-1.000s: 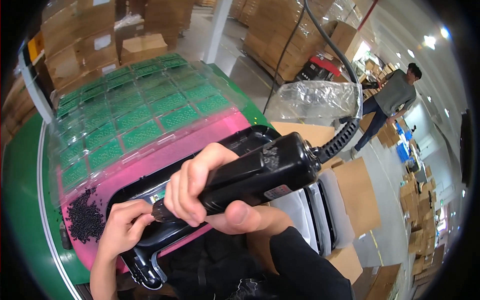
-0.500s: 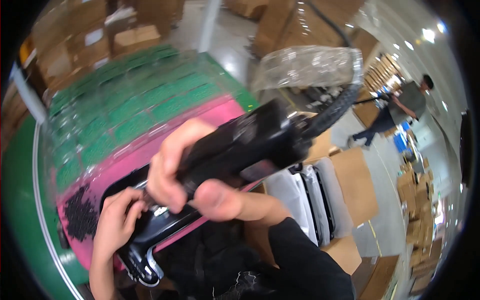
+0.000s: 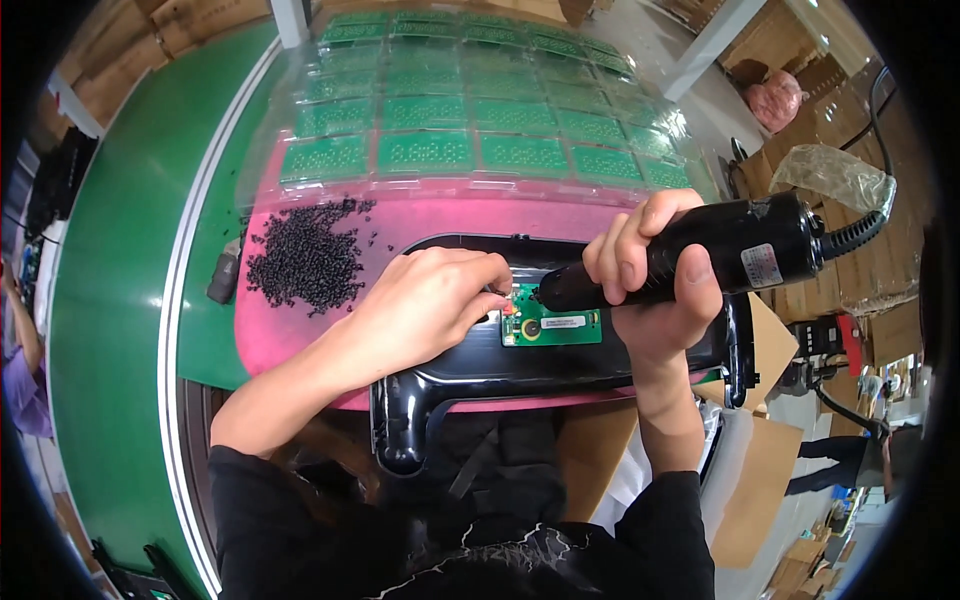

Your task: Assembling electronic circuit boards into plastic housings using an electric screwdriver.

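Note:
A corded black electric screwdriver (image 3: pixel 735 245) lies in the grip of my right hand (image 3: pixel 655 300), its nose pointing left at the top edge of a small green circuit board (image 3: pixel 570 338). The board sits in a glossy black plastic housing (image 3: pixel 500 372) that rests in front of me. My left hand (image 3: pixel 430 300) is closed, thumb and fingertips pinched at the board's upper left corner beside a small red part (image 3: pixel 507 309). Whatever those fingertips hold is too small or hidden to make out. The screwdriver's tip is hidden from sight.
A pile of small black screws (image 3: pixel 305 265) lies on the pink mat (image 3: pixel 400 215), left of the housing. Beyond it are clear plastic trays of green boards (image 3: pixel 425 150). The screwdriver's cord (image 3: pixel 860 235) runs off right. An open carton (image 3: pixel 750 480) stands at the lower right.
The view has swung left and levelled over the housing. The screwdriver has come down, its nose now at the circuit board. My left hand now pinches at the board's corner.

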Motion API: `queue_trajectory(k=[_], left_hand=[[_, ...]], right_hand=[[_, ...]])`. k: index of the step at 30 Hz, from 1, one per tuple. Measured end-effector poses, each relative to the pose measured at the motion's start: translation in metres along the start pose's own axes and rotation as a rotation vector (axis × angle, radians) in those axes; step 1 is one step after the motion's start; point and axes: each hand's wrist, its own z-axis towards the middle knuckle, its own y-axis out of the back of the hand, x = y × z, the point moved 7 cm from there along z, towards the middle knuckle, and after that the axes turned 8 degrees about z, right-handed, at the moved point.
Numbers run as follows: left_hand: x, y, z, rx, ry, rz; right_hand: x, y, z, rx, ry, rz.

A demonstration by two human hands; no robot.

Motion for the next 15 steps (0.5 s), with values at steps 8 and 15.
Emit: queue_trajectory(k=[8,15], left_hand=[[-0.004,-0.002,0.003,-0.002,-0.04,0.021],[-0.001,-0.002,-0.002,0.0,-0.013,0.047]], right_hand=[[-0.011,0.003,0.0,0.008,-0.036,0.078],[-0.025,-0.005,0.004,0.043,-0.054,0.186]])
